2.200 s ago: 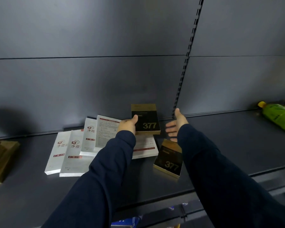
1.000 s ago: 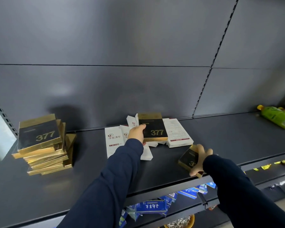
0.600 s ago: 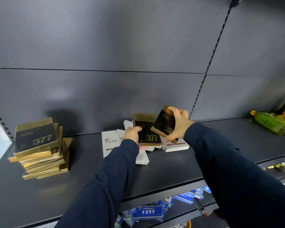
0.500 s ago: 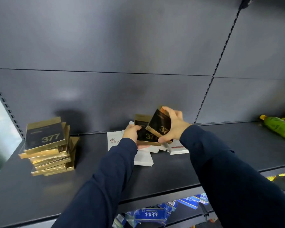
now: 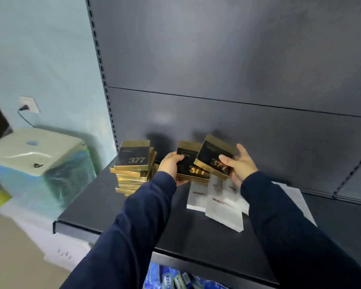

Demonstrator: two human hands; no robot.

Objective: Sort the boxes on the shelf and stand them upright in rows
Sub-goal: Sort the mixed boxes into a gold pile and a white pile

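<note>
My left hand (image 5: 171, 164) grips a black-and-gold "377" box (image 5: 189, 163) by its left edge, held above the shelf. My right hand (image 5: 239, 165) grips a second black-and-gold "377" box (image 5: 212, 156), tilted and overlapping the first one. To the left, a leaning stack of several black-and-gold boxes (image 5: 133, 165) lies flat at the left end of the dark shelf (image 5: 104, 207). Several white boxes (image 5: 219, 202) lie flat on the shelf under and in front of my hands.
The shelf's dark back panel (image 5: 217, 59) rises behind. A slotted upright (image 5: 101, 65) marks the left end. Left of the shelf stands a pale plastic-wrapped appliance (image 5: 38, 163). Blue packages (image 5: 171, 277) show on the shelf below.
My right hand picked up the second "377" box from the shelf and brought it against the one in my left hand. Both hands have moved left, close to the stack.
</note>
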